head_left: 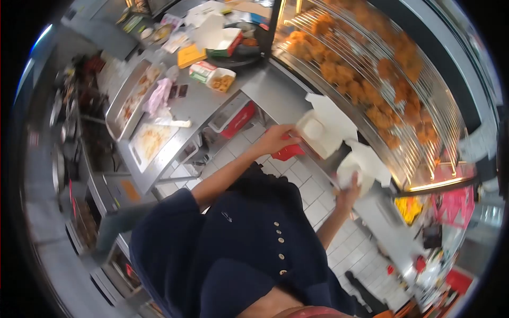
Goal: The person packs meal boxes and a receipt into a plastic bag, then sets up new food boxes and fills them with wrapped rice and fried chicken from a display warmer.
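Two white takeaway boxes with raised lids stand side by side on the steel counter below the warming cabinet. My left hand (278,139) has its fingers closed at the near left edge of the first takeaway box (323,146), which has a small round white item (313,129) inside. Just under that hand shows a red object (288,152), mostly hidden. My right hand (350,192) grips the near side of the second takeaway box (356,165), thumb over its rim. What lies inside the second box is unclear.
A glass warming cabinet (366,79) holds fried pieces on wire racks. On the left steel table (199,103) are a metal tray (121,114), a cutting board (151,142) with crumbs, a knife (177,123), a pink cloth (158,98) and a box of fried bits (221,82).
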Demonstrator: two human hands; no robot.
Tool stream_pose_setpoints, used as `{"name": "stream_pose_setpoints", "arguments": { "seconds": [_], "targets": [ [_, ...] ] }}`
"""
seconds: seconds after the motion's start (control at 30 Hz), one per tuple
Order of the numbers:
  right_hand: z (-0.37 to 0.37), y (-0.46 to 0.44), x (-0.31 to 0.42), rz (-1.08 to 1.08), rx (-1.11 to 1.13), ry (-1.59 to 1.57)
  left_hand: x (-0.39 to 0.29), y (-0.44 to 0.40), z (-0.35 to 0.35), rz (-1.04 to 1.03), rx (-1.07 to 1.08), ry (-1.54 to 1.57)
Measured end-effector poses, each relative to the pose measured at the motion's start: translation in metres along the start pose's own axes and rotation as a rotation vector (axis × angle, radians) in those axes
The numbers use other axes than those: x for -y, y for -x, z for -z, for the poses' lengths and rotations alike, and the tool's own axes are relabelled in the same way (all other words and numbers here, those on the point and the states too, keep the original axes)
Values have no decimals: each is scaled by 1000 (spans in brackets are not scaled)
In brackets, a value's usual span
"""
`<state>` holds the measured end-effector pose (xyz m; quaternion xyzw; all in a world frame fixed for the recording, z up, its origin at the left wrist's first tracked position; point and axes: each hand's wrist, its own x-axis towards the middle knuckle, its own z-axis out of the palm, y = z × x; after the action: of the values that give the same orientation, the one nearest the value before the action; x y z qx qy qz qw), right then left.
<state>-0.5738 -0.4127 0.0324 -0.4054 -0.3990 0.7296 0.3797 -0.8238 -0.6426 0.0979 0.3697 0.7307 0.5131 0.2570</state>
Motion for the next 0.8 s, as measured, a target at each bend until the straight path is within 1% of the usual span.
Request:
{"name": "stream_pose_setpoints", "arguments": {
  "seconds": [0.03, 0.07, 0.1, 0.13, 0.2, 0.23, 0.27, 0.3, 0.33, 0.37, 0.4, 0.43, 0.47, 0.5, 0.53, 0.57, 0.6, 0.67, 0.7, 0.73, 0.77, 0.8],
  "targets": [
    [8, -8, 10, 63, -69, 175, 18, 18, 20, 76, -36, 18],
    [36, -31, 8, 222, -67, 535, 33, 41, 36, 154, -66, 41],
    [59, -55, 4, 394, -73, 888, 41, 62, 47, 229, -186, -41],
    [58, -62, 10, 394, -47, 889, 50, 81, 56, 305, -295, -121],
    [48, -72, 26, 257, 109, 1240, 84, 116, 72, 573, -398, -55],
    [43, -79, 18, 225, 118, 1183, 88, 128, 76, 575, -409, -55],
    [40, -88, 8, 229, 127, 1181, 89, 139, 79, 511, -511, 6],
    [37, -96, -1, 73, 164, 1432, 93, 145, 81, 443, -613, 68],
    [36, -101, -12, -89, 199, 1679, 93, 146, 84, 441, -626, 70],
    [49, -99, -25, 97, 138, 1746, 91, 146, 88, 406, -742, 80],
    [61, -103, -36, 123, 104, 1610, 92, 143, 97, 369, -858, 92],
    [70, -107, -44, 150, 70, 1470, 102, 151, 118, 533, -734, 90],
    [80, -102, -48, 264, 46, 1508, 112, 152, 137, 525, -745, 96],
    [80, -99, -51, 382, 20, 1543, 123, 149, 155, 542, -788, 4],
    [66, -90, -43, 489, -8, 1441, 137, 147, 175, 557, -832, -87],
    [42, -71, -29, 590, -35, 1337, 159, 146, 196, 595, -844, -48],
    [1, -46, -13, 604, -31, 1339, 160, 135, 217, 591, -853, -37],
    [-80, 5, 1, 589, -247, 1071, 156, 110, 268, 246, -1100, 65],
    [-96, 17, -11, 601, -249, 1080, 175, 98, 295, 186, -1122, -12],
    [-106, 24, -26, 602, -188, 1052, 194, 84, 323, 127, -1144, -86],
    [-118, 32, -42, 602, -125, 1027, 206, 70, 353, 100, -1128, -7],
    [-148, 47, -64, 520, -135, 916, 215, 58, 380, 77, -1113, 72]
  ]
}}
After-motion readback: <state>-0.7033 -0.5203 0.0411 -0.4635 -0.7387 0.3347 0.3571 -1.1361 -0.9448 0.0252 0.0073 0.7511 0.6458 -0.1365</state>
